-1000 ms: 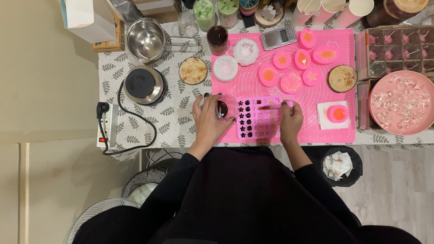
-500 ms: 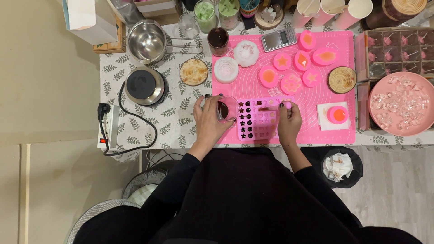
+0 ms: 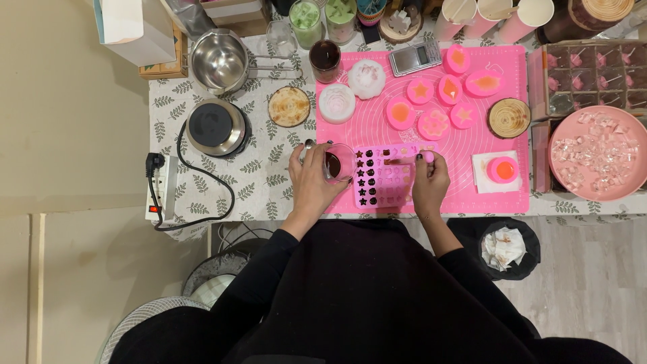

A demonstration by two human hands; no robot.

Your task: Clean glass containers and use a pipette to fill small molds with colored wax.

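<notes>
Head | pink mould tray (image 3: 391, 176), left columns dark-filled | glass cup (image 3: 337, 163) dark liquid

The person wore a plain black long-sleeved top, sleeves reaching the wrists; fingernails on the right hand (image 3: 429, 176) seemed dark-painted, though small.

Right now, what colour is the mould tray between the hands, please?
Pink, seen in the head view: the mould tray.
</notes>
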